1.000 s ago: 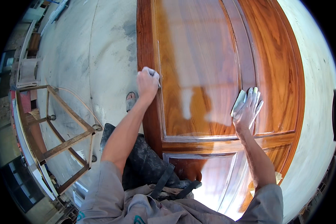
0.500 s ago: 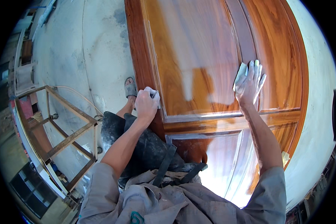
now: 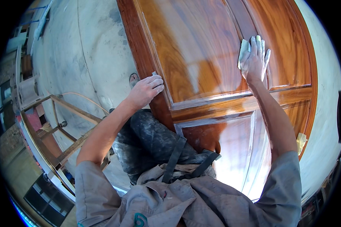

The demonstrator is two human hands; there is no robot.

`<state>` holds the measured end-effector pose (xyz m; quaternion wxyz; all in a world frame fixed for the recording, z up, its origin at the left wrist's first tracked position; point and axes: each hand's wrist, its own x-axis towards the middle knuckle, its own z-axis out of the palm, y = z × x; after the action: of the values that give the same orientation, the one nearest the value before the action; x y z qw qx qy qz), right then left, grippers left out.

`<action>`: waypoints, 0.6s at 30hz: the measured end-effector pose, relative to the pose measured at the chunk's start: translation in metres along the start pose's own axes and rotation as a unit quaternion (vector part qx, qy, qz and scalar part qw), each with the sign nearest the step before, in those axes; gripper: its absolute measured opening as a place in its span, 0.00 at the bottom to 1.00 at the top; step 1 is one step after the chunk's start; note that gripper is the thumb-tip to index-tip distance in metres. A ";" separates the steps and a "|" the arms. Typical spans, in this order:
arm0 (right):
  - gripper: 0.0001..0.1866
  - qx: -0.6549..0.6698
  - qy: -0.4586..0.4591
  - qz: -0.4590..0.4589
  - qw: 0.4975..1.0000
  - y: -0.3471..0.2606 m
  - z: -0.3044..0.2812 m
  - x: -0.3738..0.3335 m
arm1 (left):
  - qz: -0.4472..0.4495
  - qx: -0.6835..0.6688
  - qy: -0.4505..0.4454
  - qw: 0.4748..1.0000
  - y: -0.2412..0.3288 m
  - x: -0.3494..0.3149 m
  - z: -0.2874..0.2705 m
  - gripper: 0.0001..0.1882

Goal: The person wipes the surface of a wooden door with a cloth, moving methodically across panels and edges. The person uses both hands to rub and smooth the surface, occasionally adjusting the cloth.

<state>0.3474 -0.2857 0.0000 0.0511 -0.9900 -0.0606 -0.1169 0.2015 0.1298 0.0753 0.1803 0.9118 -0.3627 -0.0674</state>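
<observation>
A glossy brown wooden panel door (image 3: pixel 201 106) lies in front of me. My right hand (image 3: pixel 254 62), white with dust, is pressed flat on the right part of the raised moulding, fingers stretched forward. A pale green folded piece of sandpaper (image 3: pixel 244 53) shows between its thumb side and the wood. My left hand (image 3: pixel 147 90) is at the door's left edge beside the panel groove. Its fingers curl around a small pale piece of sandpaper (image 3: pixel 154 73), mostly hidden; only a corner pokes out past the fingertips.
To the left stands a bare wooden frame (image 3: pixel 74 145) on the pale concrete floor (image 3: pixel 102 56), with a thin hose (image 3: pixel 81 95) behind it. My dark, dusty trouser leg (image 3: pixel 151 130) is against the door's left edge. A yellowish scrap (image 3: pixel 301 140) sits at its right edge.
My right hand has slid a little farther along the moulding. The left hand has turned over, its back now up, while staying by the left edge. The whole view has tilted slightly.
</observation>
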 end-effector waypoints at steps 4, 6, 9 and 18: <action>0.29 -0.009 0.003 0.001 1.000 0.002 0.000 0.001 | -0.029 -0.007 -0.003 1.000 -0.005 0.000 0.005 0.13; 0.29 -0.013 0.006 -0.006 1.000 0.002 0.000 0.000 | 0.009 -0.018 -0.033 0.999 0.015 -0.008 0.017 0.13; 0.29 0.003 0.015 -0.001 1.000 0.003 0.002 -0.001 | 0.041 -0.020 -0.100 0.994 0.050 -0.019 0.021 0.14; 0.30 0.013 0.017 0.003 1.000 0.001 0.002 0.000 | -0.018 0.007 -0.072 0.997 0.052 -0.015 0.016 0.15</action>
<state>0.3483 -0.2866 -0.0019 0.0654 -0.9872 -0.0583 -0.1331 0.1534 0.1002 0.0797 0.1457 0.9124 -0.3584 -0.1335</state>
